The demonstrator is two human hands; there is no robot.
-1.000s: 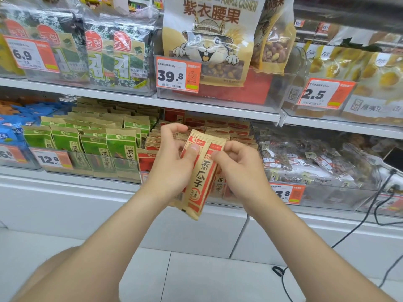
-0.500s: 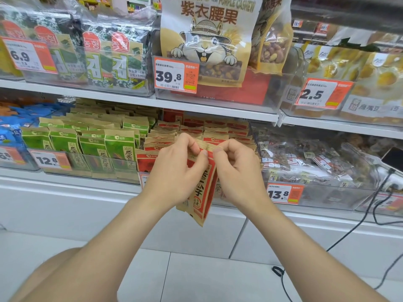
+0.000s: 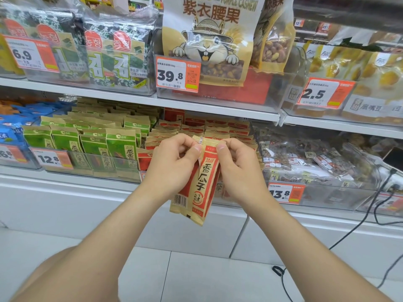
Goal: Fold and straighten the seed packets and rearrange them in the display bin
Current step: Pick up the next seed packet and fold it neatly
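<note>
Packet, red and tan, hangs upright before the bin. My left hand pinches its top left corner and my right hand its top right. Behind, red packets fill the bin, with green packets to their left.

I hold two red seed packets, my left hand and right hand pinching their tops. Four green packets stand in their front row. Six price tags read clearly. The bin's red stack is beyond counting.
</note>
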